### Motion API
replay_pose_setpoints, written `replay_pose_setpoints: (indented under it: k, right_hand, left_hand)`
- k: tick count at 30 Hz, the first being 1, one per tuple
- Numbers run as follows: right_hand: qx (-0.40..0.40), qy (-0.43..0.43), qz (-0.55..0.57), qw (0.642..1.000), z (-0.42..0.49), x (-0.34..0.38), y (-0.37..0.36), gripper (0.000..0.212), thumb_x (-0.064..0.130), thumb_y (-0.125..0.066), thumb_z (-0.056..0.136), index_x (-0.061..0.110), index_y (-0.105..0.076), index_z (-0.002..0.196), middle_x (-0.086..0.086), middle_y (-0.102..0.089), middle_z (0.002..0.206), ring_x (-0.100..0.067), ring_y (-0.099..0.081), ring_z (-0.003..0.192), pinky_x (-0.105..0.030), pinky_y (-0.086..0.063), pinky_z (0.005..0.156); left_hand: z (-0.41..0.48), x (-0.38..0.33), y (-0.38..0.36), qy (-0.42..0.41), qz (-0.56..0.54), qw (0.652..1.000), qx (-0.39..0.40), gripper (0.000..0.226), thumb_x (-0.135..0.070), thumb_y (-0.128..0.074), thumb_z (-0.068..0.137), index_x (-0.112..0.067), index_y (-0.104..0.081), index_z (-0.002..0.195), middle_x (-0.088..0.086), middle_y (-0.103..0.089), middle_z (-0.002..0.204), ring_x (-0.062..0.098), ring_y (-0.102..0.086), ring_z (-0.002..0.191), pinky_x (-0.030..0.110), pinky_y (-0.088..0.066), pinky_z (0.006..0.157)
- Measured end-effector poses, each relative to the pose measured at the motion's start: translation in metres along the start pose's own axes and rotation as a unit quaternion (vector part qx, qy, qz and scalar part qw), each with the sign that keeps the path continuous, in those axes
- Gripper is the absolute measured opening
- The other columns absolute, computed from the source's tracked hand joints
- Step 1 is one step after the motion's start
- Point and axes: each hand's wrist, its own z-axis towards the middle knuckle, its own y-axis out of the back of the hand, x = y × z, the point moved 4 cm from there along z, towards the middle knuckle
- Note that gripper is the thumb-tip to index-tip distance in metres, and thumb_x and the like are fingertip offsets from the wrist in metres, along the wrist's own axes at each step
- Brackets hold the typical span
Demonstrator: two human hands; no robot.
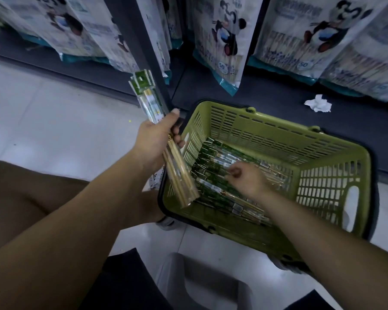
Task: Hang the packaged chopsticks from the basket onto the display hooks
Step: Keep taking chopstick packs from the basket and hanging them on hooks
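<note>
A green plastic basket [336, 151] sits on the floor with several clear-and-green chopstick packs [213, 166] lying flat in its bottom. My left hand [157, 139] grips a bundle of chopstick packs [148, 97] at its middle, held upright beside the basket's left wall, green header cards on top. My right hand [246, 177] is down inside the basket, its fingertips pinching one pack in the pile. No display hooks show in this view.
Large panda-printed bags [224, 41] hang along the dark shelf unit behind the basket. A crumpled white tissue [318, 104] lies on the shelf base. A grey stool [202, 280] stands below me, and pale floor tiles lie to the left.
</note>
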Motion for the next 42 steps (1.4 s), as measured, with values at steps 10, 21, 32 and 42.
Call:
replay_pose_setpoints:
  k: [10, 21, 32, 42]
  right_hand:
    - [0.069, 0.012, -0.249, 0.966, -0.002, -0.048, -0.056, 0.056, 0.047, -0.076, 0.085, 0.024, -0.056, 0.131, -0.005, -0.059, 0.129, -0.026, -0.055, 0.117, -0.036, -0.049, 0.090]
    - [0.090, -0.006, -0.192, 0.977, 0.003, -0.055, -0.041, 0.014, 0.033, -0.058, 0.101, 0.020, -0.061, 0.104, -0.003, -0.057, 0.092, -0.021, -0.056, 0.080, -0.029, -0.034, 0.058]
    - [-0.051, 0.089, 0.142, 0.985, -0.011, 0.066, 0.034, 0.024, 0.025, -0.066, 0.097, 0.026, -0.054, 0.077, 0.008, -0.054, 0.064, -0.007, -0.053, 0.058, -0.026, -0.042, 0.054]
    - [-0.029, 0.198, 0.076, 0.977, -0.044, 0.131, 0.025, 0.012, 0.037, -0.059, 0.098, 0.026, -0.060, 0.100, 0.010, -0.060, 0.083, -0.004, -0.056, 0.070, -0.021, -0.038, 0.056]
  left_hand:
    - [0.002, 0.019, -0.009, -0.009, 0.141, 0.983, 0.122, 0.040, -0.013, -0.072, 0.095, -0.014, -0.056, 0.058, 0.002, -0.049, 0.057, 0.016, -0.045, 0.045, 0.029, -0.051, 0.051]
    - [-0.002, 0.019, -0.011, -0.025, 0.162, 0.977, 0.139, 0.024, -0.003, -0.064, 0.097, -0.006, -0.049, 0.079, 0.006, -0.047, 0.065, 0.020, -0.049, 0.053, 0.034, -0.054, 0.058]
    - [-0.013, 0.029, -0.021, -0.061, 0.208, 0.968, 0.128, 0.019, -0.045, -0.081, 0.080, -0.031, -0.069, 0.081, -0.003, -0.056, 0.059, 0.016, -0.054, 0.055, 0.033, -0.050, 0.056]
    - [-0.020, 0.029, -0.027, -0.005, 0.099, 0.993, 0.056, 0.060, -0.039, -0.085, 0.076, -0.009, -0.065, 0.124, 0.013, -0.076, 0.110, 0.028, -0.076, 0.099, 0.046, -0.062, 0.088]
